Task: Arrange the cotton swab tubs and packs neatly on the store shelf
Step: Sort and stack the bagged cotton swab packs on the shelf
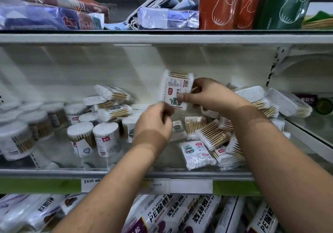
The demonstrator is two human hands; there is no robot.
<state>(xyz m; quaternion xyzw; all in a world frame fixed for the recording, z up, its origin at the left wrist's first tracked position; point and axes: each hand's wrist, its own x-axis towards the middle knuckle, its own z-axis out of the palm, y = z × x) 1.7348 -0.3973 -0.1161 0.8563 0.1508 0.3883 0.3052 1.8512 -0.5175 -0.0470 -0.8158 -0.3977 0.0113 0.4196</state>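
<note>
My right hand pinches a flat cotton swab pack and holds it upright above the middle shelf. My left hand hovers just below and left of that pack with curled fingers; whether it touches the pack is unclear from blur. Round swab tubs stand in loose rows on the left of the shelf. A jumbled heap of swab packs lies under and right of my hands, and more packs are piled behind the tubs.
The shelf's front lip carries price labels. Plastic wrap rolls fill the shelf below. Bagged textiles and orange and green rolls sit on the shelf above. A bracket upright bounds the right side.
</note>
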